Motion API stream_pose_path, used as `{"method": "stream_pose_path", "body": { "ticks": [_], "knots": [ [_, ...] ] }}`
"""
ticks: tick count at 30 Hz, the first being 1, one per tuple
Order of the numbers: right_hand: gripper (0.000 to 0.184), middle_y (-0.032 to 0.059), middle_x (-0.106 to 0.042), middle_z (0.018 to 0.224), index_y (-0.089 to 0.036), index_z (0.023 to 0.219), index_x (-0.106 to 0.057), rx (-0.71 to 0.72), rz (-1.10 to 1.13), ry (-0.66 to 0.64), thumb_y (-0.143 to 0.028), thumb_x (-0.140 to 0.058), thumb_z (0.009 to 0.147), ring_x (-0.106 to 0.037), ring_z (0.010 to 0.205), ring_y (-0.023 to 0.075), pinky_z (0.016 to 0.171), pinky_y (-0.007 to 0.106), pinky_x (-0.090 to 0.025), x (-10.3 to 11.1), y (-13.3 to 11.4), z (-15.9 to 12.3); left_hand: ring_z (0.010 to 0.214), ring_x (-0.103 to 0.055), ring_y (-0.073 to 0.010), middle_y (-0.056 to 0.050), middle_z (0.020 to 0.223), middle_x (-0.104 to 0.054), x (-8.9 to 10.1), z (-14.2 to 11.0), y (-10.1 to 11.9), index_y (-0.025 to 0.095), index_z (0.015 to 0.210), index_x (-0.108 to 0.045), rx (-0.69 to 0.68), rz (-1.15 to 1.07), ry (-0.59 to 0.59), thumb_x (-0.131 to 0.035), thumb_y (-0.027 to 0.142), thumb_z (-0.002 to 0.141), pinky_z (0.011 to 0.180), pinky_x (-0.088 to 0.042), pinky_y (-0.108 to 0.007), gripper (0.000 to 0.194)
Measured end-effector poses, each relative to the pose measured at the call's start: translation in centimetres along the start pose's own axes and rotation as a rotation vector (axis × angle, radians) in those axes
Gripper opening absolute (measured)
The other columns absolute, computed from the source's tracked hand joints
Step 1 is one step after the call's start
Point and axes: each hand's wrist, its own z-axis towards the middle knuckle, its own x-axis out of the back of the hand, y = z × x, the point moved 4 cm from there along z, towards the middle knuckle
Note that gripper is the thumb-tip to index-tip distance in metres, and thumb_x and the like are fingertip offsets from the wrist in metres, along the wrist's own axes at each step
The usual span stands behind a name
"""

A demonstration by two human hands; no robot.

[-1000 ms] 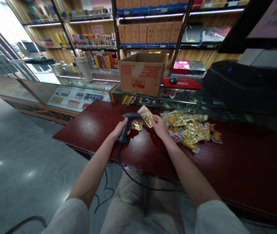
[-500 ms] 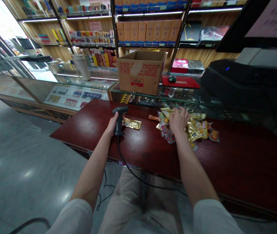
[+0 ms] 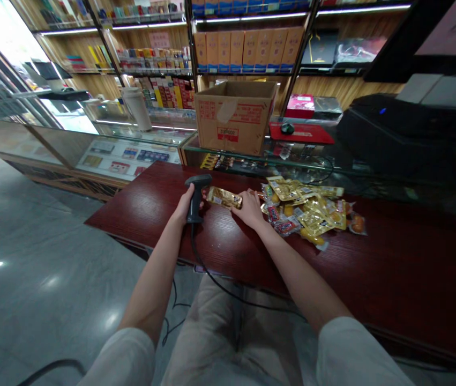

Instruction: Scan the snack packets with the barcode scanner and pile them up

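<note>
My left hand (image 3: 186, 205) is wrapped round the handle of a black barcode scanner (image 3: 194, 206), held upright over the dark red table (image 3: 219, 246). A gold foil snack packet (image 3: 222, 197) lies just right of the scanner. My right hand (image 3: 251, 208) grips the right end of that packet, fingers closed on its edge. Beside my right hand is a pile of gold snack packets (image 3: 315, 213), mixed with clear-wrapped orange and red snacks (image 3: 288, 224).
Behind the table, a glass counter carries an open cardboard box (image 3: 233, 120), a red mouse pad (image 3: 312, 133) with a mouse (image 3: 288, 128), and a white cup (image 3: 137, 109). The scanner's cable (image 3: 228, 294) runs across my lap. Dark equipment (image 3: 400, 134) stands at right.
My right hand has left the pile and moved left onto the gold packet near the scanner. The packet's right end has shifted slightly. My left hand still holds the scanner.
</note>
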Motion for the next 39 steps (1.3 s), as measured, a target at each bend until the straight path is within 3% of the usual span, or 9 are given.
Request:
{"method": "stream_pose_path", "body": {
  "ticks": [3, 6, 14, 23, 26, 30, 33, 36, 39],
  "knots": [
    [0.016, 0.0046, -0.064, 0.084, -0.024, 0.082, -0.044, -0.142, 0.295, 0.083, -0.025, -0.059, 0.078, -0.069, 0.084, 0.0253, 0.083, 0.042, -0.053, 1.1, 1.5, 0.4, 0.042, -0.051, -0.0068, -0.005, 0.071, -0.066, -0.6, -0.4, -0.2, 0.009, 0.094, -0.067, 0.006, 0.007, -0.038, -0.053, 0.063, 0.093, 0.041, -0.041, -0.02, 0.055],
    [0.022, 0.0005, -0.06, 0.081, -0.025, 0.083, -0.039, -0.313, 0.617, 0.13, -0.033, -0.058, 0.078, -0.071, 0.067, 0.0216, 0.06, 0.031, -0.052, 1.9, 2.7, 0.4, 0.043, -0.051, -0.0068, -0.006, 0.073, -0.067, -1.2, -0.8, -0.7, 0.009, 0.095, -0.069, -0.009, 0.054, -0.113, -0.055, 0.065, 0.091, 0.042, -0.04, -0.021, 0.057],
    [0.032, 0.006, -0.07, 0.098, -0.023, 0.093, -0.049, -0.371, 0.944, 0.126, -0.037, -0.066, 0.069, -0.073, 0.068, 0.0215, 0.065, 0.034, -0.058, 2.9, 2.2, 0.0, 0.046, -0.054, -0.0091, -0.006, 0.073, -0.069, -1.5, -0.2, -2.3, 0.011, 0.089, -0.067, -0.069, 0.218, -0.277, -0.06, 0.079, 0.076, 0.045, -0.039, -0.023, 0.07],
    [0.02, 0.0047, -0.065, 0.088, -0.024, 0.085, -0.046, -0.286, 0.754, 0.137, -0.034, -0.06, 0.074, -0.07, 0.073, 0.0222, 0.061, 0.032, -0.055, 3.3, 0.7, -0.3, 0.046, -0.052, -0.0091, -0.004, 0.067, -0.064, -1.6, 0.1, -2.9, 0.012, 0.081, -0.065, -0.061, 0.257, -0.305, -0.058, 0.082, 0.074, 0.047, -0.039, -0.023, 0.071],
    [0.021, 0.0042, -0.063, 0.09, -0.023, 0.096, -0.046, -0.238, 0.576, 0.164, -0.036, -0.055, 0.082, -0.07, 0.069, 0.0214, 0.062, 0.031, -0.051, 5.1, 0.8, -0.3, 0.046, -0.053, -0.0096, -0.004, 0.067, -0.064, -1.4, 0.2, -3.1, 0.012, 0.085, -0.066, -0.025, 0.244, -0.276, -0.059, 0.082, 0.074, 0.045, -0.038, -0.023, 0.071],
    [0.038, 0.0098, -0.067, 0.094, -0.019, 0.122, -0.048, -0.226, 0.073, 0.389, -0.027, -0.05, 0.085, -0.067, 0.089, 0.027, 0.086, 0.043, -0.047, 10.2, 2.9, -0.2, 0.049, -0.055, -0.01, -0.006, 0.073, -0.067, -1.3, 0.2, -2.7, 0.011, 0.093, -0.068, -0.018, 0.207, -0.228, -0.055, 0.074, 0.084, 0.046, -0.041, -0.023, 0.065],
    [0.037, 0.0136, -0.068, 0.097, -0.018, 0.124, -0.054, -0.371, -0.22, 0.46, -0.028, -0.046, 0.089, -0.06, 0.101, 0.0312, 0.098, 0.054, -0.036, 13.0, 5.8, -0.7, 0.05, -0.057, -0.0105, -0.007, 0.075, -0.068, -1.1, 0.1, -2.3, 0.011, 0.094, -0.069, -0.012, 0.171, -0.176, -0.051, 0.07, 0.09, 0.048, -0.044, -0.023, 0.062],
    [0.029, 0.0203, -0.064, 0.116, -0.017, 0.11, -0.064, -0.507, -0.366, 0.462, -0.029, -0.049, 0.088, -0.053, 0.113, 0.0358, 0.1, 0.059, -0.03, 13.8, 8.2, -1.5, 0.052, -0.059, -0.0105, -0.007, 0.075, -0.069, -1.1, 0.0, -2.1, 0.011, 0.093, -0.069, 0.002, 0.141, -0.144, -0.053, 0.065, 0.091, 0.05, -0.047, -0.022, 0.057],
    [0.03, 0.0206, -0.057, 0.132, -0.017, 0.11, -0.067, -0.454, -0.388, 0.458, -0.029, -0.051, 0.087, -0.049, 0.119, 0.0347, 0.103, 0.057, -0.028, 13.6, 8.8, -1.6, 0.051, -0.06, -0.0107, -0.006, 0.074, -0.069, -1.0, 0.0, -2.1, 0.011, 0.093, -0.068, 0.015, 0.126, -0.114, -0.054, 0.062, 0.092, 0.05, -0.047, -0.022, 0.053]
  ]
}}
